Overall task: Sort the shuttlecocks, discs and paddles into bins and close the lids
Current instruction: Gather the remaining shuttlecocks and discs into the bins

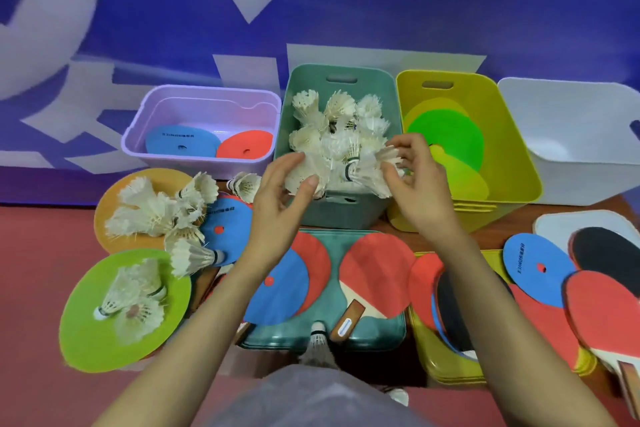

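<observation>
Red floor (34,253), blue lettered backdrop (346,21); left grip (277,204) loose, right grip (419,184) pinching shuttlecock (375,172)

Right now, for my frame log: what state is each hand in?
Left hand: fingers loosely curved against the shuttlecocks in the green bin; grip cannot be told.
Right hand: pinches a shuttlecock by its feathers over that bin.
</observation>
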